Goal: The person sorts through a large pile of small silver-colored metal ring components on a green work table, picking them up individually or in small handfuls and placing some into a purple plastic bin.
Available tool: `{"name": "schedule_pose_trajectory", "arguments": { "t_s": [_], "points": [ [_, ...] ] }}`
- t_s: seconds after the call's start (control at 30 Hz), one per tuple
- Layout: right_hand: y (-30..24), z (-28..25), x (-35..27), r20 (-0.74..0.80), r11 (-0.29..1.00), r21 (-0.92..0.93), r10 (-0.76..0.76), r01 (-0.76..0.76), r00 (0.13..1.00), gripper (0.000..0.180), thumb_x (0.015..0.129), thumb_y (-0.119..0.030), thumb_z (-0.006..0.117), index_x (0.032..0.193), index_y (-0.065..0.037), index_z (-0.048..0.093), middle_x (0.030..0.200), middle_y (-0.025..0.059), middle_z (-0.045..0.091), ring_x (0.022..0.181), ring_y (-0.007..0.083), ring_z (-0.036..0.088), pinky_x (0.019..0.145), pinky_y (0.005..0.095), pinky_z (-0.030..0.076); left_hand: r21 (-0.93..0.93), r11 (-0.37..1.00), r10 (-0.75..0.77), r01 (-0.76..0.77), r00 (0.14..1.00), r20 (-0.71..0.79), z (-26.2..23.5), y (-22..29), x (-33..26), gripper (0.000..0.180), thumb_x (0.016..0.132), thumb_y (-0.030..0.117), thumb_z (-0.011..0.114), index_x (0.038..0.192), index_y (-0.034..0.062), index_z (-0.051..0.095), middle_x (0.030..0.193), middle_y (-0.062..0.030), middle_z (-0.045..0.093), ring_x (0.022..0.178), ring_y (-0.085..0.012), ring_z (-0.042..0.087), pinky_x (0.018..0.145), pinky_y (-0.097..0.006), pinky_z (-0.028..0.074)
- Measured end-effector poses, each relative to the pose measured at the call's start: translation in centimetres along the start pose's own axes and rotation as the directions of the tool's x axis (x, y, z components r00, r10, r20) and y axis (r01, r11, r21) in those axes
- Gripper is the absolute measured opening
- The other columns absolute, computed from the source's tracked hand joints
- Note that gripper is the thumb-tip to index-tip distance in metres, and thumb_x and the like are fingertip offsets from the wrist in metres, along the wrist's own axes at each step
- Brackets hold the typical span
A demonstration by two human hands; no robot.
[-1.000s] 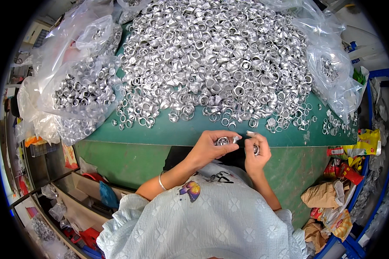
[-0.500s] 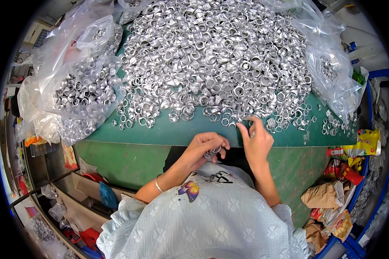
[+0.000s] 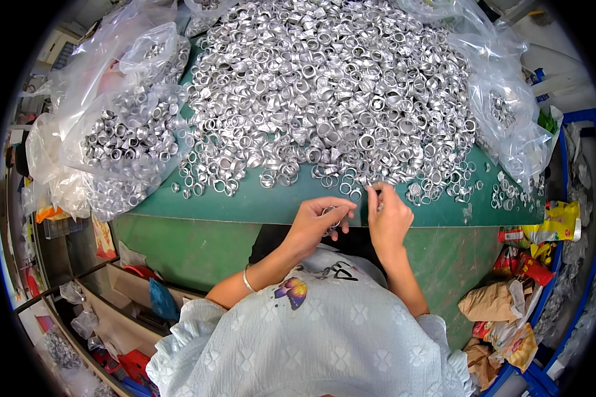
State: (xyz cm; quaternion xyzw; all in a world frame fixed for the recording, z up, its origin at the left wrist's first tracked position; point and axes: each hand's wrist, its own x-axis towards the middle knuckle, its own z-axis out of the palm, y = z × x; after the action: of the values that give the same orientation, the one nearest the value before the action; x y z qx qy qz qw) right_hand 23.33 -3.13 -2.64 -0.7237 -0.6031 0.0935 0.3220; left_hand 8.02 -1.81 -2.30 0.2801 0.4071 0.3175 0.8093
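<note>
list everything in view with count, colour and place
table: one, green, centre
rings: too many to count, silvery, heaped on table
plastic bags: several, clear, beside the heap
yellow packet: one, mainly yellow, right
paper bags: at least two, brown, lower right
blue bag: one, blue, lower left
floor: one, green, below table
smaller clutter: uncounted, mixed, around the rim
shirt: one, pale blue, bottom centre
bracelet: one, silvery, left wrist
left hand: one, bare, centre, holding rings
right hand: one, bare, fingertips near heap's front

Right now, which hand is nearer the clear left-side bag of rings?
Left. The left hand is apart from the bag, to its right; the right hand is farther right.
</note>
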Motion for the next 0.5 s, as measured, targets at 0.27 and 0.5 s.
{"name": "schedule_pose_trajectory", "arguments": {
  "t_s": [0.27,0.5],
  "points": [
    [0.2,-0.8,-0.8,-0.021,0.972,0.204,0.120,-0.113,0.993,0.011,0.079,-0.012,0.063,0.082,-0.002,0.058,0.057,0.0079,0.053,0.047,0.0218,0.051,0.046,0.0327,0.039,-0.065,0.996,0.059,-0.057,0.998,0.018,-0.2,0.1,0.1,0.020,0.086,0.014,0.055,0.102,0.0037,0.062,0.076,-0.0009,0.055,0.059,-0.0068,0.050,0.046,-0.019,0.039],
    [0.7,0.6,-0.5,-0.056,0.999,0.033,-0.010,0.011,0.998,0.014,0.082,-0.017,0.061,0.081,-0.004,0.058,0.059,0.0044,0.056,0.045,0.0241,0.051,0.043,0.0346,0.038,0.037,0.998,0.041,-0.042,0.998,0.036,-0.5,-0.5,-0.1,0.023,0.086,0.012,0.055,0.106,0.0034,0.060,0.072,0.0009,0.053,0.057,-0.0052,0.048,0.044,-0.018,0.037]
  ]
}}
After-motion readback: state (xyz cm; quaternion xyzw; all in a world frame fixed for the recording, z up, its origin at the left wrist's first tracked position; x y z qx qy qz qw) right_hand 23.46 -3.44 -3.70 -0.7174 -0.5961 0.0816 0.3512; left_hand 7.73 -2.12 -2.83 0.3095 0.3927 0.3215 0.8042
